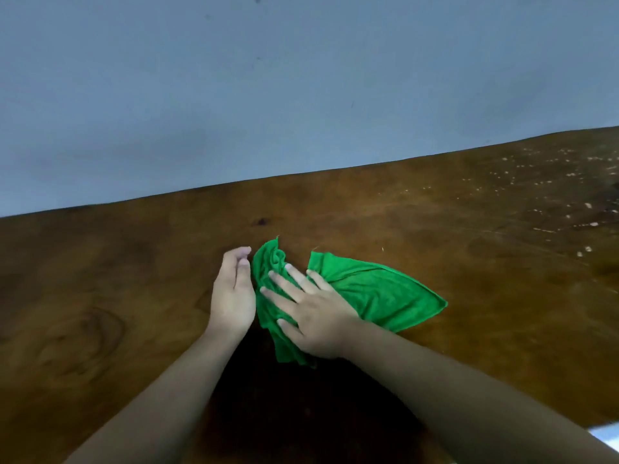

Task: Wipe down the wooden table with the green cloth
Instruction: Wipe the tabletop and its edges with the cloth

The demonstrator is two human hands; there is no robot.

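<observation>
Head view: right hand (318, 316) lies flat, fingers spread, pressing the bunched green cloth (375, 293) mid-table; left hand (234, 296) stands edge-on, open, just beside the cloth's left side. Looks like gathering before wiping; next needs a firm sweep toward the pale specks (549, 182) far right. Wooden table (100, 296) is otherwise unobstructed, wall (268, 78) behind.

place: indoor room, type unclear | evidence: wooden table (435, 209), blue-grey wall (301, 78)

You saw that the table (418, 226) was dark brown wood with a soft sheen, its grain and a knot visible, and pale specks marked its far right part. The cloth (378, 289) was a soft green fabric, matt and wrinkled. The wall (301, 95) looked matt and painted.
</observation>
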